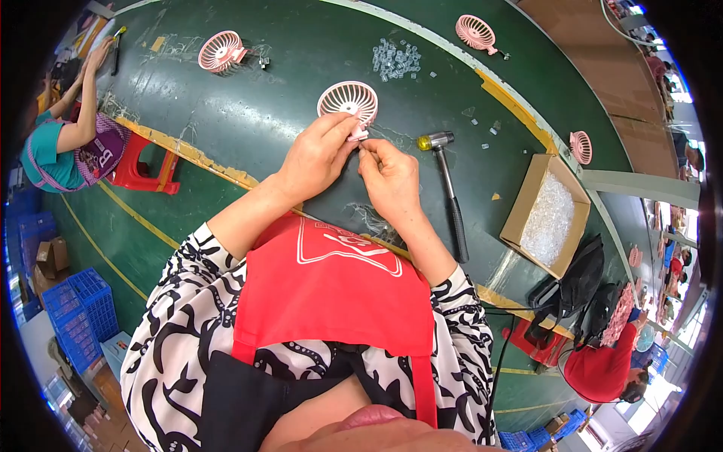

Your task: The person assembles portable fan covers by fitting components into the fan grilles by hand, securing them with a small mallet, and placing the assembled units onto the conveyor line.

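Note:
A pink fan head (348, 98) with a round slatted cage lies at the work surface in front of me. My left hand (312, 157) is closed on its short stem, thumb and forefinger pressed around it. Close against the end of the stem, my right hand (393, 179) is closed in a pinch; what sits between its fingertips is too small and hidden to name. To the right of that hand rests a hammer (447, 184) with a yellow-tipped head and a black grip, touched by neither hand.
Small clear plastic pieces (396, 59) lie in a pile beyond the fan. At right stands an open cardboard box (525, 202) of clear pieces. More pink fan heads lie at the far left (221, 53) and far right (475, 33). A co-worker (64, 154) sits at left.

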A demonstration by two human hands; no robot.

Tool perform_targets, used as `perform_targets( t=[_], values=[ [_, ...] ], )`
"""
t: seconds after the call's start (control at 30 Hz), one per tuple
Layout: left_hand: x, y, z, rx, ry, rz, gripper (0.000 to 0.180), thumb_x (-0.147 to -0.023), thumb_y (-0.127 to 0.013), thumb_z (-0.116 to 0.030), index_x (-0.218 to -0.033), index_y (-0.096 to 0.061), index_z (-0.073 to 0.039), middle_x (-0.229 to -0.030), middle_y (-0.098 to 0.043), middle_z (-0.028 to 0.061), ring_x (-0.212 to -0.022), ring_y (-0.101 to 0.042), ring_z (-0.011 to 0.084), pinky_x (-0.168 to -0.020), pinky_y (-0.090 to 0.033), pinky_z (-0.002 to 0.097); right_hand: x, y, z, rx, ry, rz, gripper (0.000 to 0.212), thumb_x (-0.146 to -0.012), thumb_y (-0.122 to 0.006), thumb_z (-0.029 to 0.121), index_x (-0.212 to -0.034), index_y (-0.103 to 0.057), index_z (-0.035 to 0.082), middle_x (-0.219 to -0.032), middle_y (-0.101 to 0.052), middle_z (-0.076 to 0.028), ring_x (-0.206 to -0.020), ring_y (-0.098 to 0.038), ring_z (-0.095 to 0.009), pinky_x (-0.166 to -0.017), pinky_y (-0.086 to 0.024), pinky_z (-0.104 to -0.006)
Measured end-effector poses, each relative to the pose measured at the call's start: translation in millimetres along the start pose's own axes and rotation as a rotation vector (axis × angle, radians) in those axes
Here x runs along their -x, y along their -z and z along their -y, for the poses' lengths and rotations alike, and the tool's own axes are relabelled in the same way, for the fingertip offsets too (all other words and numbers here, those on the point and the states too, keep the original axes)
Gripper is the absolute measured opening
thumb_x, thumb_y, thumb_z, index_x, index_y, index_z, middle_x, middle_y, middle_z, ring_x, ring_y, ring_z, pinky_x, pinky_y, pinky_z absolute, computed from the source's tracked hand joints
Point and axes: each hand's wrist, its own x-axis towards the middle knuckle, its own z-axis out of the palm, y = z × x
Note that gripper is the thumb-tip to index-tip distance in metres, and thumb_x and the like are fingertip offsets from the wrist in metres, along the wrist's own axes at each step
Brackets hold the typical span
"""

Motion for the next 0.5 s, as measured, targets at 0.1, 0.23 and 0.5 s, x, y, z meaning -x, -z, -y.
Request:
perform_targets(
  t=[0.1, 0.23, 0.5],
  values=[
    [-1.2, 5.4, -0.9, -0.159, -0.106, 0.013, 0.031, -0.080, -0.071, -0.005, -0.109, -0.063, 0.001, -0.103, -0.065, 0.0150, -0.084, -0.065, 0.0313, -0.072, -0.049, 0.0398, 2.4, 3.8, 2.4, 0.010, -0.009, 0.011, 0.011, -0.091, -0.063, 0.004, -0.097, -0.068, -0.003, -0.063, -0.063, -0.004, -0.057, -0.056, -0.005, -0.051, -0.044, -0.0234],
    [-18.0, 19.8, -2.9, -0.176, -0.208, 0.079, 0.030, -0.078, -0.074, -0.008, -0.106, -0.064, -0.001, -0.101, -0.068, 0.0126, -0.079, -0.063, 0.0292, -0.068, -0.044, 0.0369, 3.2, 12.3, 15.2, -0.034, 0.091, -0.016, 0.009, -0.091, -0.063, 0.003, -0.097, -0.067, -0.003, -0.068, -0.064, -0.004, -0.061, -0.057, -0.005, -0.054, -0.044, -0.0222],
    [-25.9, 25.3, -24.8, -0.043, 0.033, 0.201, 0.023, -0.079, -0.071, -0.008, -0.100, -0.065, 0.000, -0.101, -0.067, 0.0138, -0.085, -0.065, 0.0321, -0.077, -0.047, 0.0395, 6.2, 22.4, 16.7, -0.001, 0.122, -0.008, 0.009, -0.091, -0.063, 0.004, -0.097, -0.067, -0.003, -0.071, -0.064, -0.003, -0.062, -0.056, -0.005, -0.054, -0.044, -0.0219]
  ],
)
